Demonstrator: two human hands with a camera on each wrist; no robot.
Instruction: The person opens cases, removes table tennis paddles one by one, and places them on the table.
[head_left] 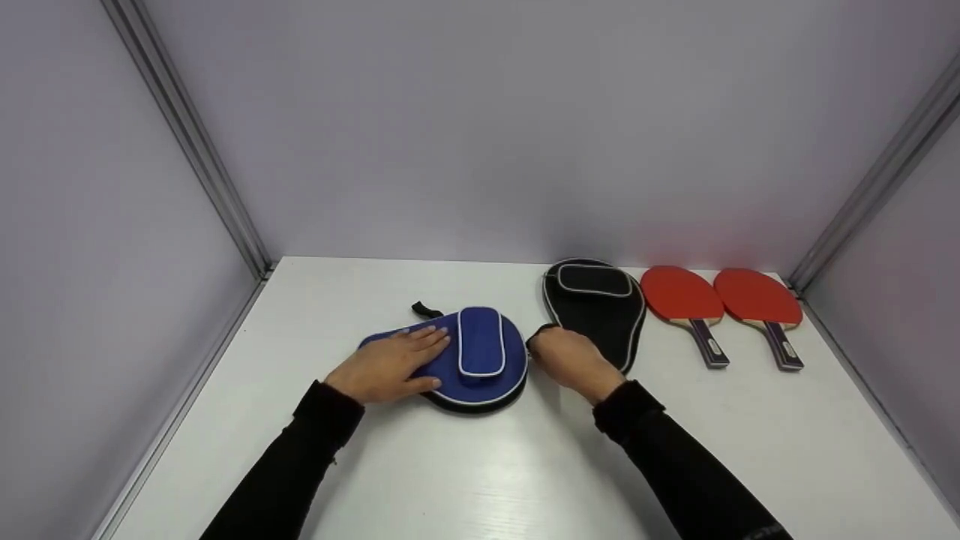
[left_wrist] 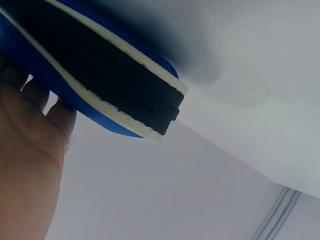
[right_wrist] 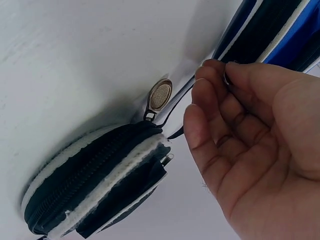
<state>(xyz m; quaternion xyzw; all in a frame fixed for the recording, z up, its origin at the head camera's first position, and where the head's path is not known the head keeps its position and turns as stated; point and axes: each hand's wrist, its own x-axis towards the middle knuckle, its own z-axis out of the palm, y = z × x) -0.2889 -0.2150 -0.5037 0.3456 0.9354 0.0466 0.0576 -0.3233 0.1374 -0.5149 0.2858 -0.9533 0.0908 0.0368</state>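
Note:
A blue padded paddle case (head_left: 450, 384) with white piping and a raised pocket (head_left: 480, 342) lies on the white table. Across its narrower end my left hand (head_left: 388, 367) lies flat, fingers spread over the fabric. The left wrist view shows the case's dark side band with a zipper (left_wrist: 150, 97). At the round end, my right hand (head_left: 571, 361) has its thumb and fingertips pinched together right at the case edge. A small bit of the zipper pull (right_wrist: 227, 79) shows between thumb and index finger; the rest is hidden by the fingers.
A black paddle case (head_left: 604, 319) lies just behind my right hand, its metal zipper pull (right_wrist: 161, 95) hanging at the edge. Farther right are two red table tennis paddles, one (head_left: 681, 292) beside the other (head_left: 757, 297). Grey panels (head_left: 480, 135) enclose the table.

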